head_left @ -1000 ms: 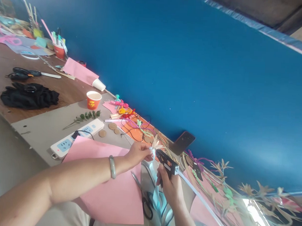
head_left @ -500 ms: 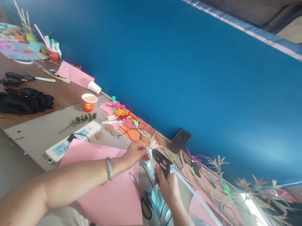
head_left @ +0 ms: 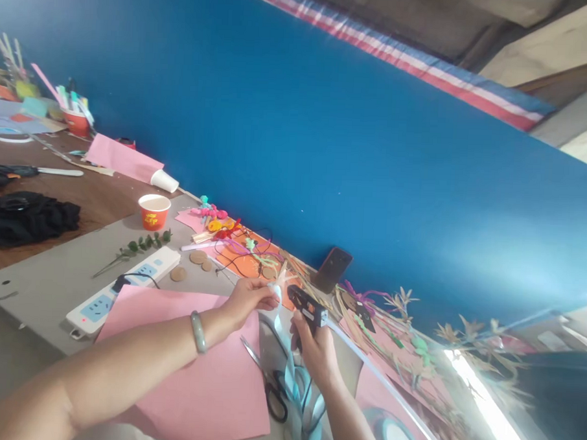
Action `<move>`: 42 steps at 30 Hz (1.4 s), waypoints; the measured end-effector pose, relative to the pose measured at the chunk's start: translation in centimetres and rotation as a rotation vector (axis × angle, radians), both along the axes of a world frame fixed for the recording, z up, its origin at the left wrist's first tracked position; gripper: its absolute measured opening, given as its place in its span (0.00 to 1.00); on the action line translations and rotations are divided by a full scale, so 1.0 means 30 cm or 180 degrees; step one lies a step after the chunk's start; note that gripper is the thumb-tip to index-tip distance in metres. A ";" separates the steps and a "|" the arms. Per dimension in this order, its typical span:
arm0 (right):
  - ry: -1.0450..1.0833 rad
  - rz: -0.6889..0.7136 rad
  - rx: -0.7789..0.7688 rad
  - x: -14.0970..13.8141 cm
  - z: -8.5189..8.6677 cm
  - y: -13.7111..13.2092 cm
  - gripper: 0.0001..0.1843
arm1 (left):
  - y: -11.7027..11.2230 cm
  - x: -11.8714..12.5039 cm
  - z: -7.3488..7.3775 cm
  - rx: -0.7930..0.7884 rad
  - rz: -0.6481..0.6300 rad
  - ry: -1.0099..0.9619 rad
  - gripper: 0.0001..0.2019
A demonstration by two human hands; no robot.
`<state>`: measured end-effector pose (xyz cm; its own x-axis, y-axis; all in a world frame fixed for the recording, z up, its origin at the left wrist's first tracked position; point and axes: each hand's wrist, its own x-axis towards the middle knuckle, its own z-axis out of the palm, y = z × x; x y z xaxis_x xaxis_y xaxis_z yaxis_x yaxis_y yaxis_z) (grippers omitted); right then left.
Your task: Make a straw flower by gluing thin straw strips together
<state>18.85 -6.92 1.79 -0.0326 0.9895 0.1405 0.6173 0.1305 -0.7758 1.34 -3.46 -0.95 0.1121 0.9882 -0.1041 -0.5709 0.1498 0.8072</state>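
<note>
My left hand (head_left: pixel 253 300) pinches a pale straw-coloured flower (head_left: pixel 284 276) where light blue ribbon (head_left: pixel 278 316) wraps its base. The ribbon hangs down from the fingers into a loose heap. In my right hand (head_left: pixel 316 347) is a black glue gun (head_left: pixel 305 305), its nozzle pointing left toward the flower, a small gap apart. A long whitish glue stick (head_left: pixel 378 379) sticks out of the gun's back. Below the hands, scissors (head_left: pixel 271 391) lie partly over a pink sheet (head_left: pixel 203 378).
A white power strip (head_left: pixel 125 294), a green leaf sprig (head_left: pixel 136 247) and a red paper cup (head_left: pixel 154 212) are at left. A phone (head_left: pixel 333 269) leans on the blue wall (head_left: pixel 297 129). Several dried flowers (head_left: pixel 401 302) lie right; a ribbon roll (head_left: pixel 395 438) is at the lower right.
The glue gun's nozzle has drawn back to the right from the flower's base, leaving a gap. The view has shifted, so the table's things appear further left.
</note>
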 end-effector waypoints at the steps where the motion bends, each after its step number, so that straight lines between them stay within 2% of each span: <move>1: 0.0104 -0.0020 0.0035 0.010 0.014 0.004 0.28 | -0.001 -0.003 0.001 0.0023 -0.0007 0.0008 0.10; 5: 0.0254 -0.0271 0.0226 0.084 0.095 0.024 0.28 | 0.007 -0.009 -0.003 -0.0045 0.0097 0.0073 0.10; 9: -0.0702 -0.0535 0.0240 0.202 0.141 0.051 0.26 | 0.020 -0.012 -0.014 -0.0114 0.0131 0.0045 0.10; 12: -0.1766 -0.0745 0.0172 0.300 0.117 0.078 0.20 | 0.030 -0.021 -0.016 -0.0072 0.0214 -0.0033 0.10; 15: -0.2727 -0.1006 -0.0330 0.382 0.062 0.100 0.15 | 0.042 -0.034 -0.013 -0.0022 0.0305 -0.0146 0.11; 21: -0.2954 -0.1108 -0.0657 0.469 -0.026 0.119 0.13 | 0.053 -0.053 0.004 0.0047 0.0353 -0.0357 0.11; 26: -0.2909 -0.0983 -0.0683 0.499 -0.027 0.124 0.12 | 0.035 -0.048 0.017 0.0122 0.0232 -0.0415 0.11; 30: -0.3018 -0.1055 -0.0468 0.443 0.021 0.111 0.23 | 0.013 -0.035 0.029 0.0155 0.0119 -0.0374 0.11; 32: -0.2885 -0.0796 -0.0166 0.366 0.055 0.097 0.23 | -0.003 -0.028 0.039 0.0253 -0.0137 -0.0250 0.10; 33: -0.2438 -0.0400 0.0094 0.316 0.072 0.088 0.21 | -0.013 -0.024 0.044 0.0318 -0.0260 -0.0205 0.09; 35: -0.1338 0.0268 0.0143 0.208 0.104 0.071 0.20 | -0.033 -0.016 0.055 0.0400 -0.0382 -0.0145 0.08; 39: 0.0135 0.0946 -0.0100 0.014 0.145 0.051 0.20 | -0.054 -0.005 0.062 0.0417 -0.0527 -0.0117 0.10; 42: 0.0824 0.1368 -0.0223 -0.066 0.151 0.046 0.14 | -0.051 0.000 0.054 0.0461 -0.0579 -0.0097 0.11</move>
<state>16.88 -5.53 6.32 -0.4119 0.9017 0.1315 0.3053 0.2726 -0.9124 1.36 -4.99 0.68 0.2907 0.9558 0.0435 -0.5694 0.1363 0.8107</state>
